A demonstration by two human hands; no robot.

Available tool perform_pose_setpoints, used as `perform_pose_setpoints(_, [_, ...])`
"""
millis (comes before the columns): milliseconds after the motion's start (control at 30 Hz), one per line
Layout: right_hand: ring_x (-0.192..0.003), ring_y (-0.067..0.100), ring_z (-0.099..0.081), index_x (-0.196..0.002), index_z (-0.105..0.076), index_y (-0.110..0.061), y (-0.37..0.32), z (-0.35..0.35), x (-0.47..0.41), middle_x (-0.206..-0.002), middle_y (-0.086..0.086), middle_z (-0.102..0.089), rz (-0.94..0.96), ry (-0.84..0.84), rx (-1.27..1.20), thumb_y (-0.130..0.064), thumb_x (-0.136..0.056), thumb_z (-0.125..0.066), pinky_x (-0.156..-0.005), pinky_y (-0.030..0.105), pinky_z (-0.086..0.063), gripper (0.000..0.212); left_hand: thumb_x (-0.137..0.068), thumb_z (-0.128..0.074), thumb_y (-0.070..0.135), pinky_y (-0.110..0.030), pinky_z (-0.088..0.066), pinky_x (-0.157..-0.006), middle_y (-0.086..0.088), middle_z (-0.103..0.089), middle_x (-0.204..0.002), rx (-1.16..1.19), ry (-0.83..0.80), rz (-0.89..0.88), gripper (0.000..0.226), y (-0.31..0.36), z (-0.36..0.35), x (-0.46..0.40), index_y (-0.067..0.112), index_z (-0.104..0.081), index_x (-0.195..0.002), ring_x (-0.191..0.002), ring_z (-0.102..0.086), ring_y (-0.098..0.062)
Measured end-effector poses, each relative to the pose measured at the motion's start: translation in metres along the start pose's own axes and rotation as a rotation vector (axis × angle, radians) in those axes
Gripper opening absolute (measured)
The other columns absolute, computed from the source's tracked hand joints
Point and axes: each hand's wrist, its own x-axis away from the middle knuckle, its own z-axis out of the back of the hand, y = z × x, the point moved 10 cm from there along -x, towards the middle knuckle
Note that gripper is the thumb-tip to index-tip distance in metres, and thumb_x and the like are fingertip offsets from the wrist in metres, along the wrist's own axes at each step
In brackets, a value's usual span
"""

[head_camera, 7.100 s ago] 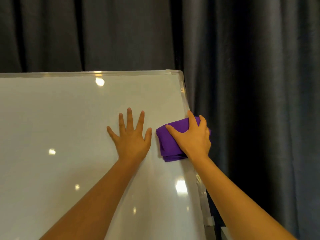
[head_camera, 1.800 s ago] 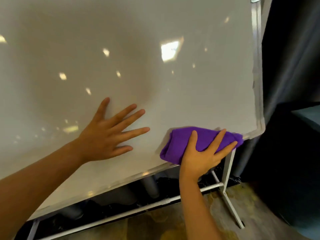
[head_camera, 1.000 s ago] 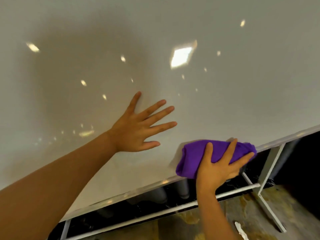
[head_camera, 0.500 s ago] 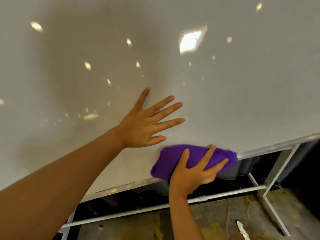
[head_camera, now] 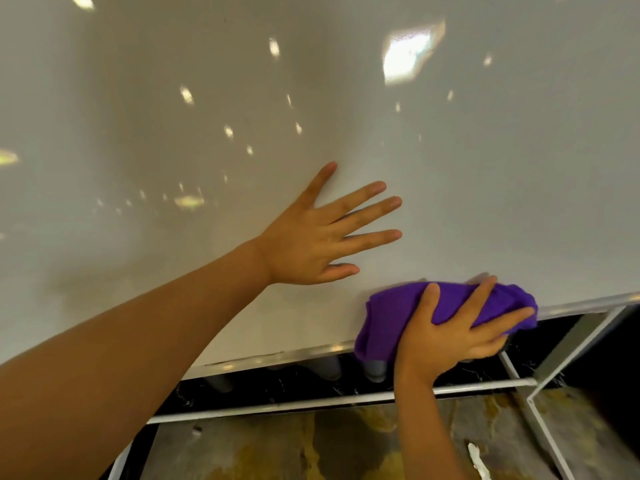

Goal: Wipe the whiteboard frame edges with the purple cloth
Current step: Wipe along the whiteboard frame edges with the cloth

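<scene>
The whiteboard (head_camera: 173,98) fills most of the view, glossy with light reflections. Its silver bottom frame edge (head_camera: 277,358) runs from lower left up to the right. My right hand (head_camera: 453,337) grips the folded purple cloth (head_camera: 391,317) and presses it over that bottom edge, fingers spread across the cloth. My left hand (head_camera: 311,244) lies flat on the board surface just up and left of the cloth, fingers apart, holding nothing.
Under the board a white stand crossbar (head_camera: 311,405) runs across, with a slanted white leg (head_camera: 540,427) at the right. Grey cylindrical feet (head_camera: 375,370) show behind it. The floor (head_camera: 277,452) is mottled brown and grey stone.
Over seven seconds the cloth went from the right frame edge down to the bottom edge. In the last second it slid left, then back right a little. My left hand stays flat.
</scene>
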Motion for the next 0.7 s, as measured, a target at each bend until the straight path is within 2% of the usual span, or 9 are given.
perform_pose_setpoints(33, [-0.136, 0.044, -0.013, -0.143, -0.033, -0.023, -0.001, -0.002, 0.001, -0.155, 0.019, -0.006, 0.000, -0.006, -0.014, -0.054, -0.082, -0.048, -0.108, 0.037, -0.017, 0.070, -0.094, -0.023, 0.059, -0.059, 0.003, -0.110, -0.006, -0.022, -0.156, -0.005, -0.003, 0.003, 0.063, -0.001, -0.002, 0.001, 0.029, -0.018, -0.149, -0.144, -0.009, -0.027])
perform_pose_setpoints(67, [-0.136, 0.045, -0.014, -0.142, -0.034, -0.021, -0.003, -0.004, 0.004, -0.154, 0.021, -0.008, 0.007, -0.003, -0.030, -0.051, -0.081, -0.051, -0.108, 0.028, -0.011, 0.070, -0.094, -0.022, 0.059, -0.059, 0.004, -0.110, -0.006, -0.021, -0.156, -0.011, -0.006, 0.002, 0.063, -0.002, -0.003, 0.002, 0.029, -0.016, -0.149, -0.144, -0.008, -0.027])
perform_pose_setpoints(133, [-0.134, 0.046, -0.018, -0.140, -0.038, -0.015, -0.008, -0.007, 0.014, -0.152, 0.024, -0.013, 0.030, 0.023, -0.045, -0.046, -0.080, -0.057, -0.098, 0.006, 0.000, 0.070, -0.094, -0.021, 0.059, -0.060, 0.003, -0.110, -0.005, -0.019, -0.157, -0.031, -0.009, 0.000, 0.064, -0.004, -0.006, 0.005, 0.029, -0.014, -0.149, -0.144, -0.008, -0.026])
perform_pose_setpoints(167, [-0.134, 0.046, -0.019, -0.139, -0.039, -0.015, -0.010, -0.010, 0.020, -0.152, 0.023, -0.015, 0.032, 0.030, -0.046, -0.047, -0.079, -0.058, -0.096, 0.005, 0.001, 0.071, -0.094, -0.020, 0.060, -0.060, 0.003, -0.110, -0.005, -0.019, -0.157, -0.040, -0.012, -0.007, 0.064, -0.005, -0.007, 0.006, 0.029, -0.013, -0.149, -0.144, -0.007, -0.027])
perform_pose_setpoints(200, [-0.134, 0.044, -0.019, -0.139, -0.040, -0.017, -0.010, -0.014, 0.026, -0.152, 0.021, -0.015, 0.030, 0.023, -0.046, -0.050, -0.077, -0.056, -0.100, 0.010, -0.002, 0.072, -0.094, -0.019, 0.060, -0.060, 0.003, -0.110, -0.005, -0.017, -0.157, -0.047, -0.020, -0.018, 0.064, -0.005, -0.007, 0.009, 0.029, -0.013, -0.149, -0.144, -0.007, -0.027])
perform_pose_setpoints(267, [-0.135, 0.040, -0.019, -0.139, -0.039, -0.022, -0.010, -0.026, 0.043, -0.154, 0.015, -0.015, 0.020, -0.010, -0.042, -0.055, -0.075, -0.053, -0.111, 0.036, -0.015, 0.074, -0.094, -0.019, 0.060, -0.057, 0.003, -0.111, -0.005, -0.011, -0.157, -0.058, -0.023, -0.056, 0.065, -0.008, -0.006, 0.017, 0.028, -0.013, -0.149, -0.144, -0.007, -0.027])
perform_pose_setpoints(333, [-0.134, 0.039, -0.020, -0.139, -0.040, -0.023, -0.013, -0.036, 0.067, -0.154, 0.011, -0.015, 0.024, -0.030, -0.047, -0.056, -0.073, -0.054, -0.106, 0.055, -0.030, 0.075, -0.094, -0.024, 0.057, -0.054, 0.000, -0.113, -0.006, -0.011, -0.156, -0.061, -0.017, -0.105, 0.063, -0.014, -0.004, 0.034, 0.027, -0.016, -0.149, -0.143, -0.010, -0.028])
perform_pose_setpoints(467, [-0.134, 0.039, -0.022, -0.137, -0.042, -0.022, -0.023, -0.054, 0.115, -0.153, 0.009, -0.016, 0.047, -0.023, -0.062, -0.056, -0.072, -0.055, -0.103, 0.052, -0.030, 0.075, -0.095, -0.034, 0.051, -0.052, -0.009, -0.113, -0.008, -0.019, -0.155, -0.036, -0.005, -0.172, 0.060, -0.027, -0.002, 0.081, 0.026, -0.023, -0.148, -0.143, -0.017, -0.029])
perform_pose_setpoints(700, [-0.134, 0.040, -0.022, -0.138, -0.040, -0.021, -0.046, -0.088, 0.201, -0.152, 0.005, -0.012, 0.069, -0.016, -0.058, -0.055, -0.074, -0.052, -0.101, 0.049, -0.031, 0.074, -0.095, -0.032, 0.049, -0.050, -0.008, -0.114, -0.007, -0.016, -0.155, -0.034, -0.014, -0.181, 0.059, -0.053, -0.013, 0.163, 0.025, -0.022, -0.148, -0.144, -0.014, -0.028])
